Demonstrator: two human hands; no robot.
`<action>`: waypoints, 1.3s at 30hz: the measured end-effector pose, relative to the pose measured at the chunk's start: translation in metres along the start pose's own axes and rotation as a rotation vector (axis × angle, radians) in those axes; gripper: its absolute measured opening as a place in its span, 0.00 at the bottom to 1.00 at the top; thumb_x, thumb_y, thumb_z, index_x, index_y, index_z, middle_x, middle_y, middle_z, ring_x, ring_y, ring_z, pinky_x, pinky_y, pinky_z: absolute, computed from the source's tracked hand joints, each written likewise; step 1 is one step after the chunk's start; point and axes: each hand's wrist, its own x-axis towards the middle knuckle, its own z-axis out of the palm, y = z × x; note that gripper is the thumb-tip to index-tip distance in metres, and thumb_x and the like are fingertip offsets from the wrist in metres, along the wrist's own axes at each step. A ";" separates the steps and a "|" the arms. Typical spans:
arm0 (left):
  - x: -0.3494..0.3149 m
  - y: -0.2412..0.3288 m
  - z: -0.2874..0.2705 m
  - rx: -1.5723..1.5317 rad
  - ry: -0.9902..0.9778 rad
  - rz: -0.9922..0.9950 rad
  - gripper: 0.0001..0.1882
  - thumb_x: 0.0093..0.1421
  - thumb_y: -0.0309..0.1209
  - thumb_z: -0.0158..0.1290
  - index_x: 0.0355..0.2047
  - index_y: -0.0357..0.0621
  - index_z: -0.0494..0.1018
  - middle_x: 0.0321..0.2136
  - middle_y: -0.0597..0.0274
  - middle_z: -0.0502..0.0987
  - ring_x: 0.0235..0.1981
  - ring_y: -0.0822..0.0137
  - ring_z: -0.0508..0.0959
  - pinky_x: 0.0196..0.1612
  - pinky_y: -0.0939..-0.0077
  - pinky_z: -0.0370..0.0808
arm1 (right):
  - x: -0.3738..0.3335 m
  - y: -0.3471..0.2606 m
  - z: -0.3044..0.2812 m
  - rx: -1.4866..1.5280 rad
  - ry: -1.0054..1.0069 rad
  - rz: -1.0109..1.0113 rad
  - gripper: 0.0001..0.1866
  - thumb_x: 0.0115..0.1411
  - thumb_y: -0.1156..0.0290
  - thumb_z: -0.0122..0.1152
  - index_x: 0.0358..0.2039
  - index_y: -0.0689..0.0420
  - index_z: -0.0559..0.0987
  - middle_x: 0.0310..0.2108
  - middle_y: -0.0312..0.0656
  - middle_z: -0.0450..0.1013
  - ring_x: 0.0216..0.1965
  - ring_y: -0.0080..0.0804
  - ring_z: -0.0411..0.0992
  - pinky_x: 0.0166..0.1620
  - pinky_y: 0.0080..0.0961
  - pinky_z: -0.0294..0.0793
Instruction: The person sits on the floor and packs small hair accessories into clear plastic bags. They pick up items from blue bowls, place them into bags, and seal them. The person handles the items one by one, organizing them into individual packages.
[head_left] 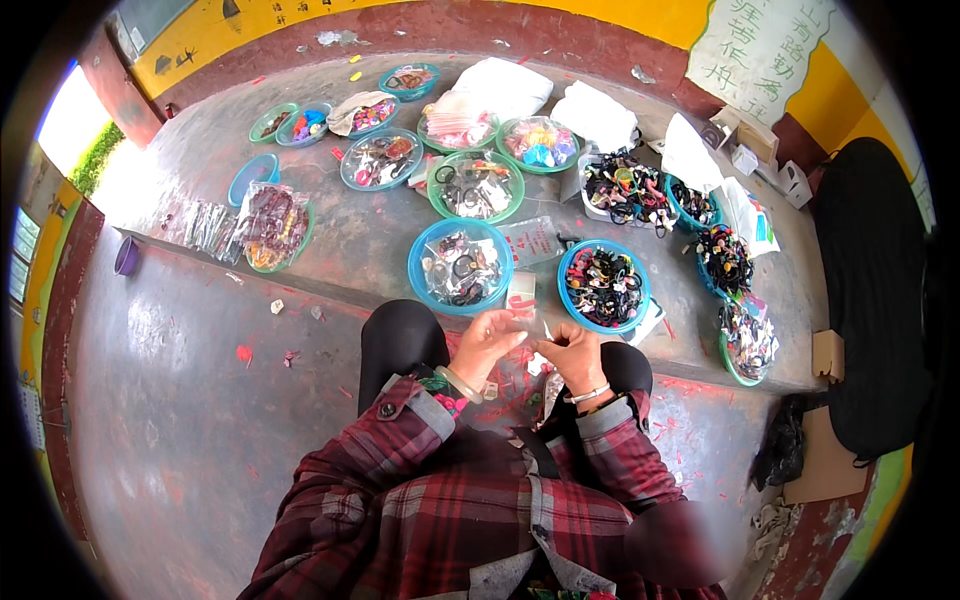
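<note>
My left hand and my right hand are raised in front of my knees, close together, fingertips facing. Both have thumb and fingers pinched. A small pale sliver shows at the right fingertips; what either hand holds is too small to make out. Just beyond the left fingers lies a white and pink card or packet. Closest past my hands are a blue basin of hair ties in clear bags and, to its right, another blue basin heaped with dark hair ties bearing colourful trims.
More basins stand on the raised grey ledge, including a green basin of bagged pieces. Clear packets lie at left. A white tub of hair ties, cardboard boxes and a long black case are at right.
</note>
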 end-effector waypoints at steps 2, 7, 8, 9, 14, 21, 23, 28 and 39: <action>-0.001 -0.004 -0.001 0.038 -0.019 -0.036 0.15 0.57 0.27 0.50 0.45 0.38 0.68 0.38 0.66 0.72 0.36 0.80 0.70 0.37 0.85 0.66 | -0.004 -0.007 0.004 -0.305 0.140 -0.134 0.08 0.42 0.73 0.65 0.16 0.58 0.72 0.17 0.40 0.70 0.20 0.29 0.69 0.25 0.26 0.65; -0.006 -0.018 0.009 0.189 -0.105 0.026 0.16 0.60 0.31 0.48 0.46 0.35 0.66 0.38 0.66 0.72 0.39 0.77 0.69 0.42 0.83 0.67 | -0.007 -0.008 0.013 -0.778 0.346 -0.490 0.07 0.43 0.71 0.58 0.18 0.56 0.69 0.19 0.43 0.68 0.27 0.44 0.68 0.30 0.38 0.63; -0.006 -0.021 0.010 0.201 -0.099 0.050 0.16 0.60 0.31 0.48 0.46 0.34 0.66 0.38 0.66 0.72 0.39 0.77 0.69 0.42 0.83 0.67 | -0.008 -0.008 0.014 -0.859 0.361 -0.536 0.06 0.45 0.70 0.56 0.19 0.55 0.69 0.19 0.42 0.67 0.26 0.42 0.68 0.30 0.36 0.61; -0.005 -0.023 0.013 0.213 -0.093 0.074 0.17 0.60 0.32 0.48 0.46 0.34 0.66 0.38 0.65 0.71 0.39 0.77 0.69 0.42 0.83 0.67 | -0.009 -0.009 0.015 -0.902 0.352 -0.553 0.06 0.45 0.70 0.55 0.19 0.55 0.69 0.19 0.42 0.67 0.26 0.41 0.68 0.31 0.36 0.61; 0.000 -0.032 0.006 0.179 -0.079 0.077 0.15 0.62 0.32 0.43 0.44 0.34 0.67 0.36 0.66 0.72 0.38 0.78 0.69 0.39 0.84 0.68 | -0.013 -0.019 0.022 -1.008 0.291 -0.619 0.05 0.45 0.70 0.53 0.20 0.54 0.68 0.19 0.40 0.66 0.26 0.39 0.67 0.34 0.36 0.62; 0.002 -0.027 0.005 0.017 0.006 0.018 0.13 0.63 0.30 0.41 0.41 0.33 0.68 0.34 0.66 0.73 0.36 0.78 0.71 0.39 0.85 0.68 | -0.013 -0.017 0.023 -0.825 0.192 -0.667 0.12 0.41 0.68 0.62 0.26 0.57 0.71 0.23 0.43 0.69 0.29 0.44 0.68 0.33 0.37 0.63; 0.004 -0.023 0.000 0.009 0.009 -0.008 0.13 0.63 0.31 0.41 0.41 0.33 0.69 0.33 0.65 0.73 0.34 0.78 0.71 0.38 0.85 0.69 | -0.011 -0.013 0.021 -0.709 0.172 -0.540 0.14 0.41 0.67 0.64 0.29 0.57 0.72 0.25 0.42 0.70 0.31 0.41 0.69 0.39 0.38 0.65; 0.006 -0.016 -0.004 0.051 0.006 0.030 0.13 0.63 0.33 0.42 0.39 0.35 0.70 0.32 0.65 0.74 0.31 0.79 0.71 0.34 0.86 0.69 | -0.003 -0.010 0.018 -0.264 0.326 -0.243 0.12 0.41 0.70 0.68 0.25 0.60 0.74 0.22 0.37 0.71 0.27 0.28 0.69 0.32 0.23 0.69; 0.006 0.003 -0.007 -0.012 0.014 -0.211 0.10 0.60 0.32 0.47 0.37 0.40 0.72 0.32 0.66 0.75 0.27 0.81 0.71 0.24 0.90 0.65 | 0.000 0.009 0.003 0.365 -0.152 0.132 0.05 0.49 0.77 0.61 0.27 0.66 0.78 0.21 0.36 0.73 0.22 0.17 0.68 0.26 0.14 0.65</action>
